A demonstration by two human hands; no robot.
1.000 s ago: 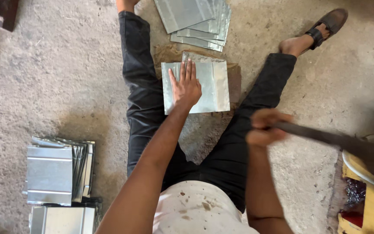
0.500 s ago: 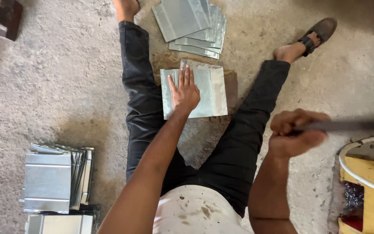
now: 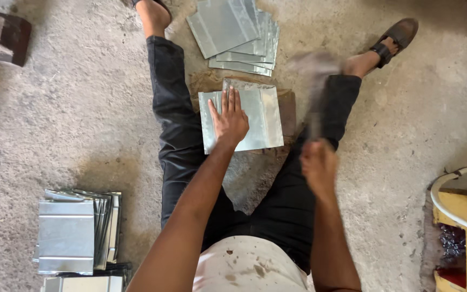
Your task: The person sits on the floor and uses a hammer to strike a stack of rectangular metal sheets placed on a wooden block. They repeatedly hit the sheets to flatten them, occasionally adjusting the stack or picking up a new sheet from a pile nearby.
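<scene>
The person sits on the concrete floor (image 3: 55,124) with legs spread, and the work lies between them so both arms reach it without leaning. A metal sheet (image 3: 263,116) rests flat on a brown block (image 3: 288,111) between the knees, which gives it a firm base above the rough floor. The left hand (image 3: 231,120) lies flat on the sheet, fingers spread and together with the palm pressing down, most likely to keep the thin metal from jumping or sliding. It sits on the left half of the sheet, leaving the right edge bare.

The right hand (image 3: 317,165) is closed around a handle, and the hammer (image 3: 313,65) above it is a blur, its head over the right knee, just beside the sheet's right edge. The blur suggests a fast swing, and the bare edge looks like the spot being worked.

1 fanned pile of flat sheets (image 3: 239,32) lies just beyond the block, within arm's reach. Another stack of sheets (image 3: 74,235), these with folded edges, sits by the left hip, well apart from the flat ones, so the 2 kinds stay separate. A yellow stand (image 3: 466,216) is at the far right.
</scene>
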